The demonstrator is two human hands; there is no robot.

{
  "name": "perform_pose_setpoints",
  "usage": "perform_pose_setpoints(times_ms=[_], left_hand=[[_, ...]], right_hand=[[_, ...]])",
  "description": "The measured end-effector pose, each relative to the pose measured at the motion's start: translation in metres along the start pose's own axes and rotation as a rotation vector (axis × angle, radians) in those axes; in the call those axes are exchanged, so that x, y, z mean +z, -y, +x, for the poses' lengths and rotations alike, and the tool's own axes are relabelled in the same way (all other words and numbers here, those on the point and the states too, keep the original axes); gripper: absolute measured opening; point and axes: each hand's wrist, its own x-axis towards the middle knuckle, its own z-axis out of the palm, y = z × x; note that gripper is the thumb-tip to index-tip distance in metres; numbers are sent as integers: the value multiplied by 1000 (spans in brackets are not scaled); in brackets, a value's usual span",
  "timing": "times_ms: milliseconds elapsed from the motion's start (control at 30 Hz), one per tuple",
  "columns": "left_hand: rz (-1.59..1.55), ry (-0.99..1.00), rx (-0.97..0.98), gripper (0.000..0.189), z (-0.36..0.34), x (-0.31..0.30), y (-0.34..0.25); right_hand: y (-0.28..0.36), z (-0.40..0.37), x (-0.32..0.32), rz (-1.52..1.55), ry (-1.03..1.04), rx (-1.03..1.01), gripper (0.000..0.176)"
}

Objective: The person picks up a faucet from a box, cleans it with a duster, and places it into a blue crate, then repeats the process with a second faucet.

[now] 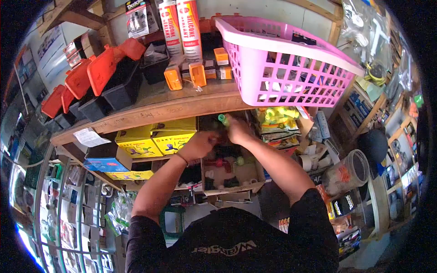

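Green-tipped tube (223, 119) in fingertips of right hand (239, 130), left hand (199, 144) just beside

2 hands (198, 144), 2 silicone sealant tubes (189, 27), 1 pink basket (291, 68) — and 3 yellow boxes (136, 141).

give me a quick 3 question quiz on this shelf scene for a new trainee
1. True or false: the pink basket stands on the floor.
2. What colour are the lids of the black bins on the top shelf? A orange, B blue, C white.
3. Fill in: the boxes just left of the left hand are ____.

Key: 1 false, it is up on the top shelf; 2 A; 3 yellow.
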Motion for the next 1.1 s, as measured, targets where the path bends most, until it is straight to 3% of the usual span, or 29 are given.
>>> perform_pose_setpoints(times_ms=[33, 67, 133, 167, 200, 267, 300, 367, 400, 467, 500, 600, 700, 767, 800, 867, 967, 1067, 1100], left_hand=[[-56, -68, -4, 22, -11, -1, -12], [-115, -133, -10, 23, -19, 0, -16], [-102, -100, 11, 25, -26, 1, -16], [-40, -82, 23, 26, -31, 0, -21], [22, -63, 37, 26, -34, 1, -25], [78, -141, 94, 25, -34, 15, -13], [142, -222, 157, 25, -34, 20, -9], [187, -244, 161, 23, -34, 23, -10], [236, -266, 166, 22, -33, 25, -12], [289, -187, 95, 25, -31, 22, -20], [344, -107, 25, 28, -29, 22, -24], [368, -142, 114, 28, -19, 33, -17], [419, -119, 93, 23, -13, 54, -2], [447, -121, 81, 23, -17, 52, -12], [465, -122, 65, 23, -19, 51, -16], [448, -137, 63, 23, -19, 50, -17], [389, -170, 72, 25, -19, 53, -13], [383, -198, 91, 24, -21, 54, -12], [407, -228, 114, 22, -21, 55, -12]], right_hand=[[4, -2, -6, -11, 40, 17, 52], [-17, 15, 14, -220, -112, -88, 59], [-18, 23, 10, -146, 141, 112, 71], [-22, 28, 18, 43, 195, 101, 77], [-9, 25, 6, 39, 281, 186, 79], [-18, 34, 10, -104, 355, 98, 60], [-29, 35, 18, -106, 359, 100, 60], [-52, 39, 35, -606, -451, -309, 53], [-45, 35, 29, -607, -448, -311, 53], [-18, 21, 6, 92, -42, 141, 45], [-14, 19, 4, 88, -36, 140, 45], [-13, 22, 3, -151, 33, 140, 41], [-37, 37, 28, -344, -56, 95, 43], [-44, 39, 36, -544, -270, -32, 38], [-43, 40, 36, -540, -276, -34, 38], [-39, 42, 35, -518, -172, 27, 36], [-70, 70, 69, -611, -199, 116, 35], [-61, 65, 60, -660, -239, 54, 35], [-46, 56, 43, -790, -56, 33, 36]])
